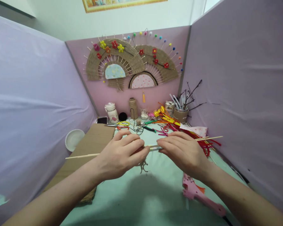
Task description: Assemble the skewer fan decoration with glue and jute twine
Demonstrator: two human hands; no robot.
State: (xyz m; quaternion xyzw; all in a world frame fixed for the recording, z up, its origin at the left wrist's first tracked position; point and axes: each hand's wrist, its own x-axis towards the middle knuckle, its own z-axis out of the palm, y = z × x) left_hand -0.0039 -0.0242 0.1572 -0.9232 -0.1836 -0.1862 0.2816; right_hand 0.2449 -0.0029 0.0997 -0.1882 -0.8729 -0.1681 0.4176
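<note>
Here: straight pale wooden sticks [82,156], from above flat brown cardboard sheet [100,135] to its right; left hand [126,153] and right hand [184,152], fingers bent nearly closed, gripping them and narrow pale patterned strip [153,147]; frayed brown twine fringe [143,166].

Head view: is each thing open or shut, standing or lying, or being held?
Left hand, curled, holding thin sticks
Right hand, bent, holding them too
Thin sticks, held, ends poking out both sides
White jar, standing
Twine spool, standing upright
Yellow-handled scissors, lying, blades hard to tell
Pink glue gun, lying down
Two fans, spread open, hung up
Cardboard, lying flat
</note>
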